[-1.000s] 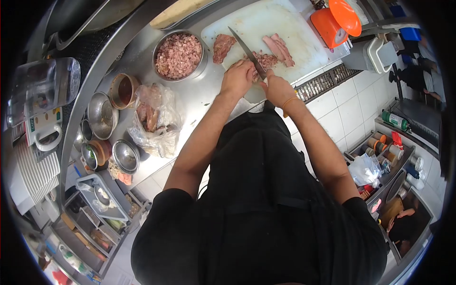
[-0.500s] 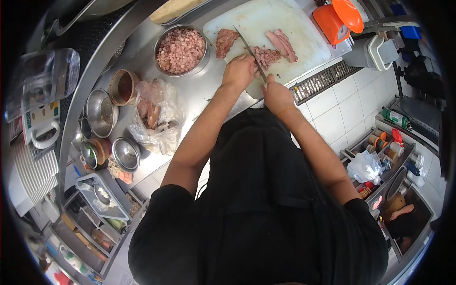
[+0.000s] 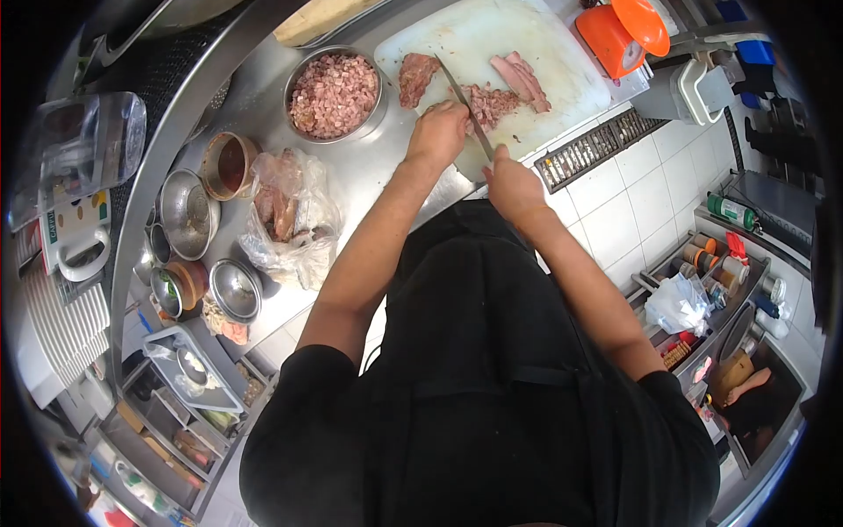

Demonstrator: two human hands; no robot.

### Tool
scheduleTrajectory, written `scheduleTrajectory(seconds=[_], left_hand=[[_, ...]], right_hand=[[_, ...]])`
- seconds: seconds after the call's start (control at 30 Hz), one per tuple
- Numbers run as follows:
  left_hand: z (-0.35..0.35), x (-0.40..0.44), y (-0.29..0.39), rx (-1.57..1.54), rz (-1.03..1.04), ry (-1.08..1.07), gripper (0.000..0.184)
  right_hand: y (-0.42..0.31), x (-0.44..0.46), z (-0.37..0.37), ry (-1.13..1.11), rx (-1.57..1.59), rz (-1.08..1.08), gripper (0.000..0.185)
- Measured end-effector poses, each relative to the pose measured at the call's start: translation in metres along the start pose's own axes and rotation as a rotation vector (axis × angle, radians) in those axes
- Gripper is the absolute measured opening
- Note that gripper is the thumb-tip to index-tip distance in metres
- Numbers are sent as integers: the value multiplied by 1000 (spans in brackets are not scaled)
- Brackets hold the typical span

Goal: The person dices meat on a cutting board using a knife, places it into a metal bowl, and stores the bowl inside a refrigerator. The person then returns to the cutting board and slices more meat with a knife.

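My right hand (image 3: pixel 514 183) is wrapped round the handle of a long knife (image 3: pixel 460 95), whose blade points up and left over the white cutting board (image 3: pixel 562 53). Close against the blade's left side, my left hand (image 3: pixel 441 132) has its fingers curled down at the board; whatever they press on is hidden. Chopped meat (image 3: pixel 492 105) lies just right of the blade. Sliced meat strips (image 3: pixel 522 81) rest beyond it, and a larger meat piece (image 3: pixel 417 77) is left of the knife tip. A steel bowl (image 3: pixel 380 110) of diced meat stands left of the board.
A plastic bag of meat (image 3: pixel 285 215) lies on the steel counter (image 3: pixel 364 180). Left of it are a brown pot (image 3: pixel 218 167) and metal bowls (image 3: pixel 189 211). An orange scale (image 3: pixel 606 39) stands at the board's right. A floor drain (image 3: pixel 597 151) runs below the counter's right edge.
Compared with a second ago, my right hand and the knife handle sit slightly lower, and the blade is steeper. The chopped pieces beside the blade are more exposed.
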State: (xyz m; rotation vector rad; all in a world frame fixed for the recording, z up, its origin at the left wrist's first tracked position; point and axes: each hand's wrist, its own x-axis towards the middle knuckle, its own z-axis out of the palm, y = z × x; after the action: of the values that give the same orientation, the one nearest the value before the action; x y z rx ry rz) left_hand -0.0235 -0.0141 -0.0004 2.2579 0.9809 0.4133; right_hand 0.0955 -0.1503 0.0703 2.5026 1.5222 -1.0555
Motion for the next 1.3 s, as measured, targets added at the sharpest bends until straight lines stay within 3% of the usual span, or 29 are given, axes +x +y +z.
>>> scheduleTrajectory(seconds=[0.2,0.3,0.43,0.57,0.67,0.87,0.97,1.07,1.17,1.3], left_hand=[[-4,3,-3,-11,43,57,11],[-6,-7,1,-86,-34,37,10],[-12,-5,2,-99,-72,-19,11],[-7,0,0,36,2,-34,11],[-12,-3,3,25,17,-34,10],[1,-13,-2,-172,-1,91,11],[6,-14,12,-219,-172,57,18],[27,-13,10,-78,20,313,35],[32,-1,28,-1,12,385,60],[51,24,26,179,29,312,77]], right_hand=[[0,41,-15,48,31,-110,39],[-10,1,-49,-13,-18,-82,40],[-14,-21,-32,-62,10,-21,38],[-7,24,19,73,90,-6,39],[-2,45,8,118,114,-134,41],[20,-18,-38,183,61,-52,38],[65,-45,-25,305,-4,-3,36],[104,-65,-7,375,-58,58,34],[126,-81,4,362,-84,121,31],[132,-83,9,356,-109,131,25]])
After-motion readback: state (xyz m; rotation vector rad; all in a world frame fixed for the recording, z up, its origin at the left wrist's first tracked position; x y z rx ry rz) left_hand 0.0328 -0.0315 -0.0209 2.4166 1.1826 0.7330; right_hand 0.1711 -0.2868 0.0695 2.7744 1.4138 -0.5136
